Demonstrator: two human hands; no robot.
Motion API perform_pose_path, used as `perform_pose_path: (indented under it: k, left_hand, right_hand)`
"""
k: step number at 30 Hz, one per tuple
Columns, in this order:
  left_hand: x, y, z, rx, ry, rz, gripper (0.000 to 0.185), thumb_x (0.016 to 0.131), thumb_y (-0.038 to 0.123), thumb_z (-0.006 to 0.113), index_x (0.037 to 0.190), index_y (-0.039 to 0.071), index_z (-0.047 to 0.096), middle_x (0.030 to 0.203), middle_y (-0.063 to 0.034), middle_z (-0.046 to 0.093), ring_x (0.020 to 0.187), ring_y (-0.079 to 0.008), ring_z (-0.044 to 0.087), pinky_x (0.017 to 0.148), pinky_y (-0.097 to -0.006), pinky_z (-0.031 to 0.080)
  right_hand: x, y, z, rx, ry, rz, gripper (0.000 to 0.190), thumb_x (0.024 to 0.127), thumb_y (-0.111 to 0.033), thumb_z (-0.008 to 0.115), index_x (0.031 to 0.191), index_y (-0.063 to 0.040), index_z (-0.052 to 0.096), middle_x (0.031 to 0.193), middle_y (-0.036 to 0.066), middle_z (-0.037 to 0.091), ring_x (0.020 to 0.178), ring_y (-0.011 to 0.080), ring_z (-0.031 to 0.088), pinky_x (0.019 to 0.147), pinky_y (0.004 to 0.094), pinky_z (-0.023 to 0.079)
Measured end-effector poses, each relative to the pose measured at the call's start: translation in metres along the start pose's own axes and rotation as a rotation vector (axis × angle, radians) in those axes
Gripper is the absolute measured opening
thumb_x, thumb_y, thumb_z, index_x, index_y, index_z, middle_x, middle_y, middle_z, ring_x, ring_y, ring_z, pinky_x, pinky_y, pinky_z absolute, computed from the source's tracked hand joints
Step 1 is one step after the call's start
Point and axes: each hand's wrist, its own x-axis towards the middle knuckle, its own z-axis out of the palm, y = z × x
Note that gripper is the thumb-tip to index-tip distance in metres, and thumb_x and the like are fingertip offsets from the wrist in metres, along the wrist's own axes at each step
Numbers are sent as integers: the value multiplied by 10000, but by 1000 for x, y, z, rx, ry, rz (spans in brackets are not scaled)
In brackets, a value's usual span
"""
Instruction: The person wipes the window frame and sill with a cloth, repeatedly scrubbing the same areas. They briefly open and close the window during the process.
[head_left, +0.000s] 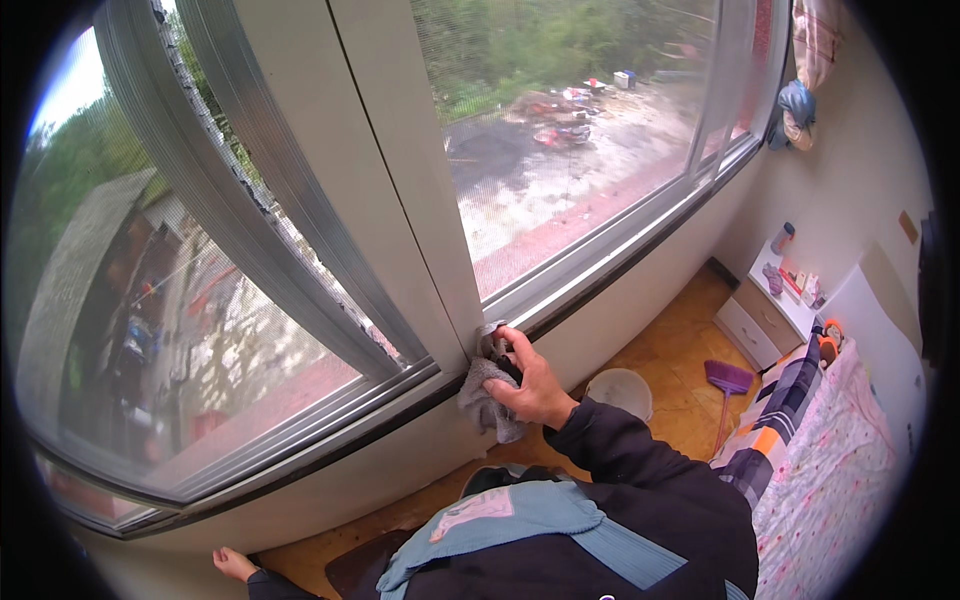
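My right hand grips a damp-looking grey cloth at the foot of the white post between two windows. The bunched cloth touches the inner sill's dark edge, and part of it hangs below. Its upper end shows beyond my fingers. To the right, a sliding window with a mesh screen rises above a metal track. On the left stands another window with grey metal frames. My left hand is low at the left, near the wall under the sill, fingers curled; its palm side is unclear.
A whitish bucket stands on the orange-brown floor behind my right forearm. Beyond it are a purple broom and a bedside cabinet with small items on top. A bed with pink floral bedding is at the right. A tied curtain hangs in the corner.
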Motion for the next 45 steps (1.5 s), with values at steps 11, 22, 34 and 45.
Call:
perform_pose_path:
  k: [11,22,34,45]
  left_hand:
    - [-116,64,52,-144,-888,-257,421,1001,225,626,1324,-42,580,1190,-202,698,1093,-310,688,918,-428,542]
    - [-422,269,74,-518,-2466,29,771,876,145,766,1531,29,378,1481,-147,514,1373,-253,501,1170,-393,354]
    - [-611,338,32,-304,-2479,256,157,947,93,625,1049,-10,687,925,23,668,841,-61,564,777,-249,477]
    - [-793,410,-29,-458,-2571,436,154,1018,93,576,1104,-5,656,1020,-5,659,951,-87,572,865,-266,485]
  right_hand:
    - [-27,-17,11,-142,33,49,761,870,-105,716,1523,-31,332,1230,173,614,1122,215,615,995,329,473]
    - [-110,-50,3,-175,-221,70,550,882,-206,654,1383,-26,515,1187,222,660,1041,388,670,908,401,527]
    - [-193,-36,-148,-206,33,158,478,997,-333,635,1343,-16,546,1143,243,687,1007,370,697,877,395,535]
    - [-301,-34,-303,186,412,421,324,1023,-209,629,1245,24,598,1088,49,653,1002,92,570,889,267,487]
